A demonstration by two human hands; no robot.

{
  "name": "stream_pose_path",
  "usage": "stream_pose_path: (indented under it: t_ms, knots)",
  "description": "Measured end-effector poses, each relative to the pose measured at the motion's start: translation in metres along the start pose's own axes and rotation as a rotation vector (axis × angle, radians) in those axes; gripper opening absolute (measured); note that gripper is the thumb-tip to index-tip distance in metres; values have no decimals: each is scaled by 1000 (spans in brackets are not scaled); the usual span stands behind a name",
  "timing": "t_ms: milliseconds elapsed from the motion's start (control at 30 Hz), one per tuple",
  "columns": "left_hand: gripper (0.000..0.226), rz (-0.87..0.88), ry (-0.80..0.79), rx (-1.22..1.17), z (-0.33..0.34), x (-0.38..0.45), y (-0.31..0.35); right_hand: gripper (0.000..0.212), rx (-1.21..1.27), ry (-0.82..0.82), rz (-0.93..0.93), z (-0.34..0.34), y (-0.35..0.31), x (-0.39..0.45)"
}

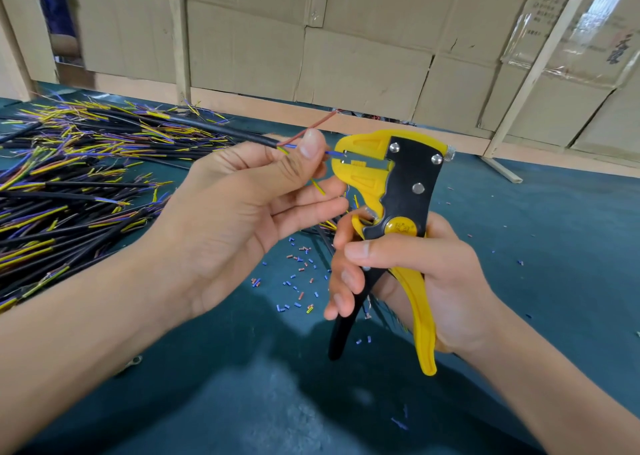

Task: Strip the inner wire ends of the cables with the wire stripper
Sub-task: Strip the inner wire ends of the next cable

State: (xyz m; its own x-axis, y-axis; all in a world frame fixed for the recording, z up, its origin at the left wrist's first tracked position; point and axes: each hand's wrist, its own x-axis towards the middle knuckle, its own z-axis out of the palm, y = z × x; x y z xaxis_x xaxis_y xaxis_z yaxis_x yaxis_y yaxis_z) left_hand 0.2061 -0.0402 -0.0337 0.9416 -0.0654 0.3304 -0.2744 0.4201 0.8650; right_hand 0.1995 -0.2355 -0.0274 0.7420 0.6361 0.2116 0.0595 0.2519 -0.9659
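My left hand (pixel 249 205) pinches a black cable (pixel 221 130) near its end, thumb on top. The cable's blue inner wire (pixel 335 153) points right into the jaws of the yellow and black wire stripper (pixel 391 191). Its brown inner wire (pixel 320 124) bends up and away, and a yellow-green inner wire (pixel 318 186) hangs below my fingers. My right hand (pixel 415 274) grips the stripper's two handles, which stand apart. The stripper is upright, jaws at the top facing left.
A big pile of black cables (pixel 69 191) with yellow, blue and brown wire ends covers the left of the teal table (pixel 554 247). Several small cut insulation bits (pixel 298 281) lie under the hands. Cardboard boxes (pixel 346 39) and wooden slats stand behind.
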Motion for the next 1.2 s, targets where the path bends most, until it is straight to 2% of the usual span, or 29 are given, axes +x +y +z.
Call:
stream_pose_path:
  t_ms: [233, 800, 1000, 1200]
  knots:
    - [13, 9, 42, 9, 0, -1, 0, 6, -2, -28, -2, 0, 1, 0]
    - [10, 68, 19, 44, 2, -3, 0, 9, 19, -3, 27, 0, -1, 0]
    - [21, 73, 34, 47, 5, -3, 1, 9, -5, 4, 17, -2, 3, 1]
    - [19, 72, 25, 46, 4, -2, 0, 11, 27, 11, 26, -2, 0, 1]
